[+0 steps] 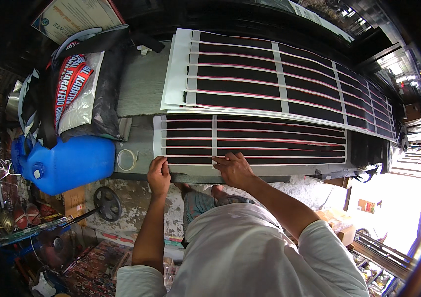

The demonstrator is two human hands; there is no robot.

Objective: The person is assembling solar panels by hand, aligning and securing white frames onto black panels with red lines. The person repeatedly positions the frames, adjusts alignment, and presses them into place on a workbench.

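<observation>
1. Two hands: the left hand (159, 177) has its fingers bent together at the near left corner of the lower sheet (262, 143); I cannot tell whether they pinch it.
2. The right hand (234, 171) is partly curled, a fingertip touching the sheet's near edge by a pale band (214, 136); whether anything is gripped there, I cannot tell.
3. One lower sheet lies flat along the near side of the table (141, 94). It shows at least five long black strips, parted by thin white and pinkish-red lines, with a white margin at its left end.
4. One upper sheet (309, 78) lies just beyond it, larger, with six black strips and several pale crossbands; white edges show beneath it, too overlapped to count.
5. One tape roll (127, 160), pale and ring-shaped, sits left of the left hand.
6. Farther left: one blue jug (74, 163) and, behind it, one bag (79, 91) with dark straps.
7. Below the table, one black wheel (107, 203).
</observation>
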